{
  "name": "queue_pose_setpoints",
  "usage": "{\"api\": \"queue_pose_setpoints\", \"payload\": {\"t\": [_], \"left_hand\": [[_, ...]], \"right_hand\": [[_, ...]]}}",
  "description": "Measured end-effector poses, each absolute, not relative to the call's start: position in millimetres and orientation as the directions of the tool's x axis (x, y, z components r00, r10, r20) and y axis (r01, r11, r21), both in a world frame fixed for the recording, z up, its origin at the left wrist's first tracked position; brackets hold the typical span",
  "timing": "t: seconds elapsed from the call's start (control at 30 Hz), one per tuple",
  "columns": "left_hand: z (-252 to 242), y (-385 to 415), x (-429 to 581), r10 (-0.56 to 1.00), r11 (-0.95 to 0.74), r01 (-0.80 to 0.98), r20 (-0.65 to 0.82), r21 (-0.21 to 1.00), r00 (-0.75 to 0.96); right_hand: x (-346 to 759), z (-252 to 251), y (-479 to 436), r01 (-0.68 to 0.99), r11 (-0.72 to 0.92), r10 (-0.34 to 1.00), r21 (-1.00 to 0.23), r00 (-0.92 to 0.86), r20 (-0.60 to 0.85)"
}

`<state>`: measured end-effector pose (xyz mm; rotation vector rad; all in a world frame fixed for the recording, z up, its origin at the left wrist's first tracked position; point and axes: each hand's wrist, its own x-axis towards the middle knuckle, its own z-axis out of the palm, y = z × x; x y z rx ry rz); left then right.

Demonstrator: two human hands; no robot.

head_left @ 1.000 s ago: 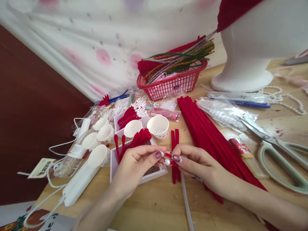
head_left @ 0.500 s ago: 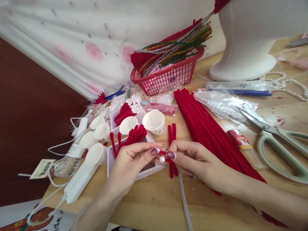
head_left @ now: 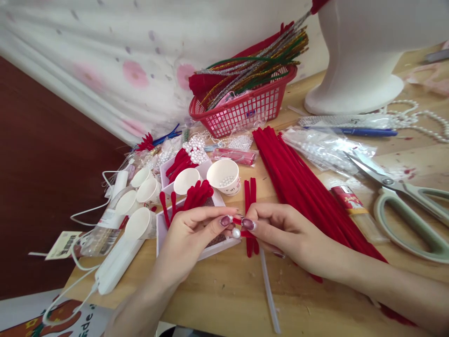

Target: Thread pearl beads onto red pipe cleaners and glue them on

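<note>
My left hand (head_left: 191, 241) is closed in a pinch on a short red pipe cleaner (head_left: 237, 220), thumb against fingertips. My right hand (head_left: 289, 231) pinches the same red piece from the other side, so only a small stretch shows between the thumbs. Just under that stretch is a round white pearl bead (head_left: 236, 232); how it is fixed is hidden by the fingers. Below and behind the right fingertips, short red pipe cleaner strips (head_left: 250, 192) lie on the wooden table. The left hand partly covers a white box (head_left: 220, 245) with bent red pipe cleaner pieces (head_left: 198, 195).
Paper cups (head_left: 224, 171), one with pearls, stand behind my hands. Long red pipe cleaners (head_left: 291, 182) lie to the right, then scissors (head_left: 387, 181) and a glue bottle (head_left: 349, 199). A red basket (head_left: 245, 110) is at the back, a white power strip (head_left: 115, 264) at left.
The view has shifted very slightly. Both hands keep their pinch on the red pipe cleaner, and the right fingertips have moved a touch closer to the left ones.
</note>
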<state>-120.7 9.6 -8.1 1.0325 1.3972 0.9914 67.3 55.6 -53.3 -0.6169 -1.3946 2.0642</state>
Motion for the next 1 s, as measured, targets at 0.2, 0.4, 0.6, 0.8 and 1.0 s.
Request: {"api": "queue_pose_setpoints", "payload": {"t": [0.2, 0.4, 0.6, 0.8, 1.0], "left_hand": [[6, 10, -119, 0.994, 0.104, 0.381, -0.102, 0.919, -0.024], [5, 9, -121, 0.983, 0.177, 0.339, -0.184, 0.924, -0.012], [6, 7, -120, 0.997, 0.025, 0.511, -0.059, 0.859, 0.05], [10, 14, -120, 0.994, 0.104, 0.346, -0.112, 0.932, 0.001], [11, 17, -118, 0.991, 0.131, 0.245, -0.135, 0.961, -0.002]], "right_hand": [[67, -53, 55, -0.188, -0.291, 0.677, -0.938, -0.734, -0.063], [66, -56, 55, -0.228, -0.322, 0.643, -0.919, -0.765, -0.035], [67, -58, 55, -0.196, -0.272, 0.613, -0.942, -0.79, -0.012], [67, -56, 61, -0.166, -0.331, 0.525, -0.929, -0.85, -0.035], [70, -58, 65, -0.166, -0.359, 0.477, -0.918, -0.879, -0.028]]}}
